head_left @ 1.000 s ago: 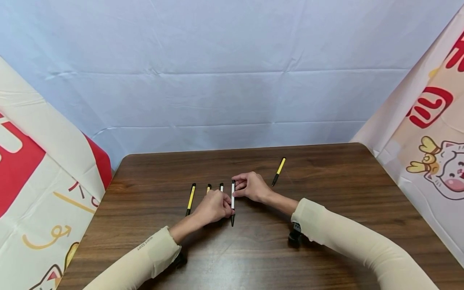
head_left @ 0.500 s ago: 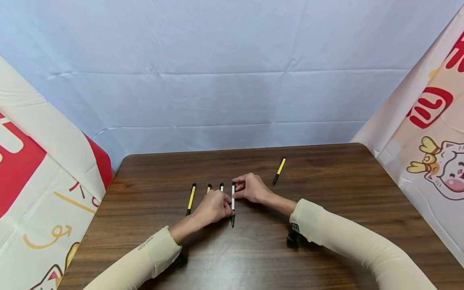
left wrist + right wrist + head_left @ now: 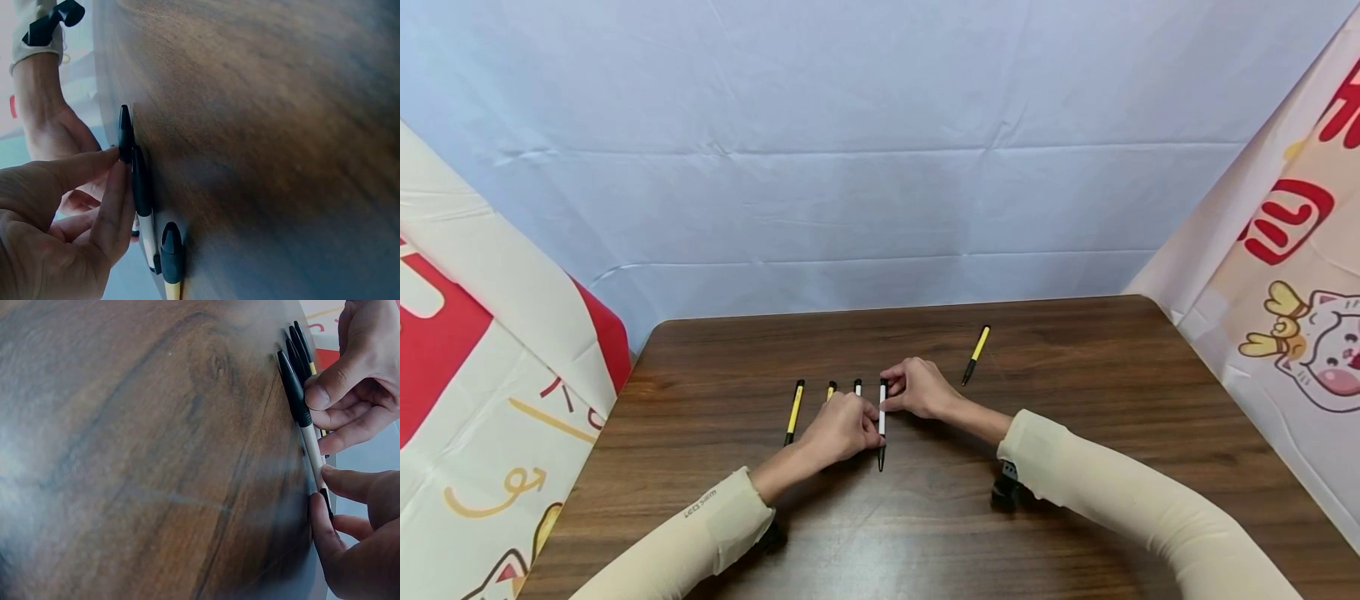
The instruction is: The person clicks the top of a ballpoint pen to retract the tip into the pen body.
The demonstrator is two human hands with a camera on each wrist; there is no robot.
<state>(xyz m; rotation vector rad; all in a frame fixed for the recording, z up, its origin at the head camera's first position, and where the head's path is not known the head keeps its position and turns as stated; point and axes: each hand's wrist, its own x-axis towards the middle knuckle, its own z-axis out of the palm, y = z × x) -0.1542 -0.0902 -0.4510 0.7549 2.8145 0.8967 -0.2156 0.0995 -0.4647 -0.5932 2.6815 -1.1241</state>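
A white pen with black ends (image 3: 882, 410) lies lengthwise on the table, its tip toward me. My left hand (image 3: 842, 427) pinches it between thumb and finger at the black grip (image 3: 125, 134). At its far end my right hand (image 3: 925, 388) pinches the same pen, thumb and fingers close to the clip (image 3: 326, 501). Just left of it lies a second white pen (image 3: 858, 388), mostly covered by my left hand in the head view. Farther left are a yellow pen (image 3: 831, 390), also partly hidden by that hand, and another yellow pen (image 3: 795, 410).
A separate yellow pen (image 3: 977, 355) lies slanted at the back right, beyond my right hand. The brown wooden table (image 3: 1037, 533) ends at a pale blue cloth backdrop (image 3: 880, 167), with printed cloths hanging on both sides.
The gripped white pen has slid slightly toward me, its near tip a bit lower. My right hand has shifted a little with it, while the left hand and other pens stay put.
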